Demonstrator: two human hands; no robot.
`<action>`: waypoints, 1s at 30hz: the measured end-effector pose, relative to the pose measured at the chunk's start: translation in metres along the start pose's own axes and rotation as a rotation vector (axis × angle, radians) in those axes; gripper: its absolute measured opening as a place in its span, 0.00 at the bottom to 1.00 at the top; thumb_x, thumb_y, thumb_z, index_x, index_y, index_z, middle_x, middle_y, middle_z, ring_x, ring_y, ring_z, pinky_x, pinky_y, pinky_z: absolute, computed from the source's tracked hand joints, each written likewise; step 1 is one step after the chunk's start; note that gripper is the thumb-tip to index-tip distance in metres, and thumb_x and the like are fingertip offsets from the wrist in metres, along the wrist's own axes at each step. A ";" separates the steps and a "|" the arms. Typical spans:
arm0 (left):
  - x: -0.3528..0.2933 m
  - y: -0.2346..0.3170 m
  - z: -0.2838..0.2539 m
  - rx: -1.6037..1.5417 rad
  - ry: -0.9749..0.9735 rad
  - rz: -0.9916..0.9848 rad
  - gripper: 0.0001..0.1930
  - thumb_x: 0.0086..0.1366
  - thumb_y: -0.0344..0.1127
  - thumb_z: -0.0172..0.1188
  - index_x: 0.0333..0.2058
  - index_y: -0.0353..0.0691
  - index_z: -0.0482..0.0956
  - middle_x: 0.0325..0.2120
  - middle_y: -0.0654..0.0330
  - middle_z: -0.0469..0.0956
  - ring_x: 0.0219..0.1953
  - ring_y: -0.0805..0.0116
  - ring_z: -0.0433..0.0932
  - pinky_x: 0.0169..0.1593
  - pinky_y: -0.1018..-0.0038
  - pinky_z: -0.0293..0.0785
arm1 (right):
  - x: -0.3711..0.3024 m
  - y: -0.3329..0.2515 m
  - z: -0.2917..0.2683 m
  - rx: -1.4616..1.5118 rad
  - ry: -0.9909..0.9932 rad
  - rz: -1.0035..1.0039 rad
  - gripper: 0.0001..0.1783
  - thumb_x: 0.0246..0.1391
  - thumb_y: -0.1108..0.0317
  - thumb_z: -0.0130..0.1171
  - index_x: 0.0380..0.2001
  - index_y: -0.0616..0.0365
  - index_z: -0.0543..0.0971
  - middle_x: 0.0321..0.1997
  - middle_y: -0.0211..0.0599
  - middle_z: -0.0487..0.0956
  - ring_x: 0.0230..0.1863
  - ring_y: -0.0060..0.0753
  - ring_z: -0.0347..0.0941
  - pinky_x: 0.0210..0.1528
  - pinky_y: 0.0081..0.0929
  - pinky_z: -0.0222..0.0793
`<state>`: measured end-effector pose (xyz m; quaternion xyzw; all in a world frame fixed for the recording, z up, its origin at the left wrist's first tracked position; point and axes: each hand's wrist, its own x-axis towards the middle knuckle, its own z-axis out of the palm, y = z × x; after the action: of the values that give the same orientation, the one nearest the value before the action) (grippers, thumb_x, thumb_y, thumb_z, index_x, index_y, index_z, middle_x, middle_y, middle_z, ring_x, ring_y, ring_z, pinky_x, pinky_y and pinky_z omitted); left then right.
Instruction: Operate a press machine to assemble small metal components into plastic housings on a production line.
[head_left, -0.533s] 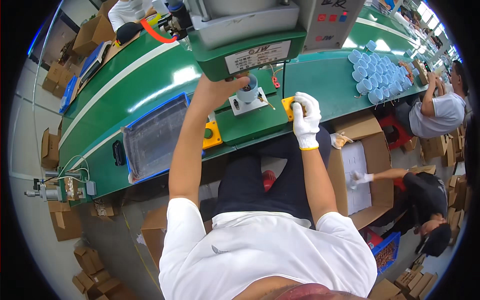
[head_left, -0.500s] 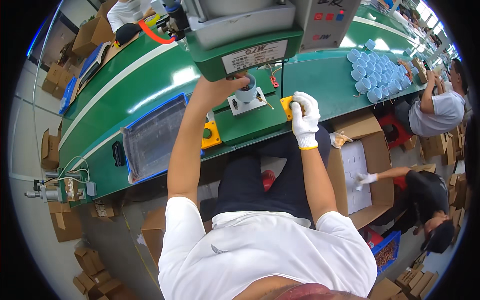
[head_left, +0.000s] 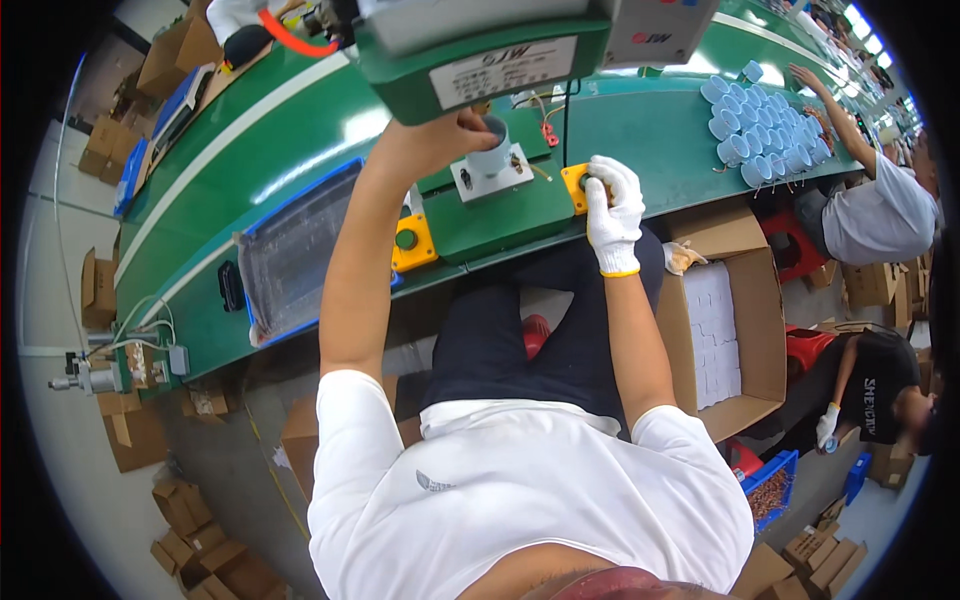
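Below the head of a green press (head_left: 480, 75), a light blue cup (head_left: 490, 155) stands on a pale metal plate (head_left: 495, 178) on the green base. My bare left hand (head_left: 430, 145) reaches under the press head from the left, fingers closed at the cup's left rim. The press head partly covers that hand. My right hand (head_left: 614, 205), in a white knitted glove, is wrapped around a yellow button box (head_left: 574, 188) at the base's right side, thumb over the button. Another yellow button box (head_left: 412, 243) sits left of the base, untouched.
Left of the press lies a blue-rimmed tray (head_left: 305, 255). Many light blue cups (head_left: 760, 130) stand at right, where a co-worker's arm (head_left: 835, 110) reaches. An open carton (head_left: 755, 300) with white pieces is by my right leg; another co-worker (head_left: 880, 385) sits beyond.
My left hand has shifted slightly to the cup's left rim; my right hand stays at its button box. One co-worker's gloved hand has left the carton; another's arm now stretches past the cups.
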<state>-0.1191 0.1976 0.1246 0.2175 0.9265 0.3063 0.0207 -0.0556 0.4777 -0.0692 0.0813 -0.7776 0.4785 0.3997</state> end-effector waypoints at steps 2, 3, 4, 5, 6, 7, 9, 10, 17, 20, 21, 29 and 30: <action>-0.007 0.013 -0.006 -0.021 0.014 -0.059 0.22 0.65 0.47 0.77 0.46 0.32 0.93 0.35 0.50 0.91 0.35 0.65 0.85 0.44 0.69 0.81 | 0.002 0.000 -0.002 0.011 -0.002 0.015 0.11 0.60 0.75 0.68 0.46 0.59 0.88 0.55 0.46 0.88 0.58 0.47 0.84 0.63 0.41 0.79; -0.012 0.014 -0.004 -0.052 0.048 -0.071 0.21 0.66 0.46 0.77 0.48 0.32 0.92 0.37 0.50 0.91 0.37 0.65 0.85 0.46 0.70 0.81 | 0.002 0.000 -0.003 0.009 -0.004 0.008 0.11 0.60 0.75 0.68 0.46 0.59 0.88 0.55 0.46 0.88 0.57 0.47 0.84 0.63 0.41 0.79; -0.023 0.004 0.003 -0.057 0.045 -0.079 0.21 0.66 0.46 0.77 0.48 0.32 0.92 0.37 0.50 0.91 0.37 0.65 0.85 0.46 0.70 0.81 | 0.001 0.000 -0.004 0.008 -0.013 0.013 0.11 0.60 0.75 0.68 0.46 0.59 0.88 0.55 0.46 0.88 0.57 0.47 0.84 0.63 0.41 0.79; -0.038 -0.015 0.014 -0.215 0.213 -0.031 0.20 0.67 0.43 0.76 0.49 0.32 0.92 0.39 0.50 0.90 0.38 0.65 0.86 0.47 0.70 0.81 | 0.001 -0.002 -0.004 0.026 -0.009 0.018 0.11 0.61 0.75 0.68 0.46 0.59 0.88 0.55 0.46 0.88 0.58 0.47 0.84 0.64 0.41 0.79; -0.054 -0.033 0.026 -0.371 0.378 0.021 0.19 0.68 0.40 0.75 0.51 0.32 0.91 0.41 0.50 0.90 0.39 0.64 0.86 0.49 0.70 0.81 | 0.000 -0.004 -0.004 0.043 -0.002 0.025 0.11 0.61 0.75 0.68 0.46 0.60 0.88 0.55 0.46 0.88 0.58 0.48 0.84 0.64 0.41 0.79; -0.077 -0.047 0.043 -0.323 0.446 -0.036 0.16 0.67 0.38 0.76 0.49 0.33 0.91 0.41 0.51 0.90 0.38 0.62 0.86 0.48 0.68 0.82 | -0.001 -0.003 -0.006 0.037 0.002 0.028 0.11 0.61 0.75 0.68 0.46 0.60 0.88 0.55 0.46 0.88 0.58 0.48 0.84 0.64 0.41 0.79; -0.124 -0.064 0.074 -0.125 0.532 -0.053 0.13 0.66 0.32 0.76 0.46 0.32 0.91 0.43 0.51 0.90 0.41 0.59 0.88 0.50 0.67 0.83 | -0.002 0.002 -0.006 0.020 -0.024 -0.017 0.11 0.61 0.76 0.67 0.47 0.61 0.88 0.55 0.46 0.88 0.59 0.48 0.84 0.64 0.41 0.79; -0.142 -0.070 0.083 0.028 0.554 -0.029 0.11 0.67 0.28 0.74 0.46 0.30 0.90 0.45 0.52 0.90 0.44 0.58 0.90 0.52 0.69 0.84 | -0.004 0.002 -0.001 0.074 -0.014 -0.010 0.10 0.62 0.77 0.65 0.45 0.62 0.88 0.54 0.47 0.88 0.59 0.49 0.84 0.65 0.41 0.79; -0.167 -0.090 0.089 0.099 0.615 0.066 0.08 0.59 0.27 0.79 0.35 0.30 0.90 0.43 0.51 0.90 0.44 0.55 0.90 0.49 0.66 0.87 | 0.005 -0.005 -0.002 -0.171 -0.050 -0.257 0.06 0.61 0.75 0.64 0.37 0.64 0.88 0.50 0.49 0.90 0.57 0.56 0.85 0.64 0.47 0.79; -0.160 -0.084 0.062 0.171 0.524 0.102 0.09 0.59 0.30 0.79 0.34 0.32 0.89 0.45 0.54 0.90 0.49 0.54 0.89 0.53 0.62 0.86 | 0.011 -0.011 0.000 -0.025 -0.073 -0.082 0.07 0.64 0.74 0.64 0.40 0.66 0.87 0.57 0.51 0.89 0.57 0.52 0.85 0.64 0.44 0.79; -0.160 -0.089 0.053 0.125 0.451 0.116 0.10 0.59 0.31 0.79 0.35 0.33 0.90 0.46 0.54 0.90 0.50 0.54 0.89 0.55 0.62 0.85 | 0.006 -0.014 0.009 0.180 -0.004 0.200 0.08 0.67 0.72 0.63 0.41 0.67 0.86 0.60 0.52 0.87 0.58 0.49 0.84 0.65 0.43 0.79; -0.241 -0.174 -0.013 0.018 0.085 -0.291 0.11 0.64 0.29 0.75 0.44 0.35 0.92 0.42 0.54 0.88 0.44 0.54 0.88 0.51 0.64 0.81 | -0.008 0.029 0.000 0.292 -0.038 0.105 0.26 0.81 0.58 0.42 0.47 0.71 0.83 0.61 0.59 0.85 0.64 0.52 0.81 0.74 0.47 0.71; -0.248 -0.177 -0.014 0.004 -0.017 -0.337 0.11 0.64 0.29 0.75 0.45 0.35 0.92 0.40 0.54 0.87 0.43 0.55 0.87 0.51 0.64 0.81 | -0.008 0.028 0.000 0.294 -0.045 0.107 0.26 0.81 0.58 0.42 0.47 0.71 0.83 0.61 0.59 0.85 0.64 0.52 0.81 0.74 0.47 0.71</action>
<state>0.0337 -0.0400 0.0101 0.0614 0.9503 0.2947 0.0791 -0.0644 0.4907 -0.0942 0.1082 -0.7111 0.6059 0.3399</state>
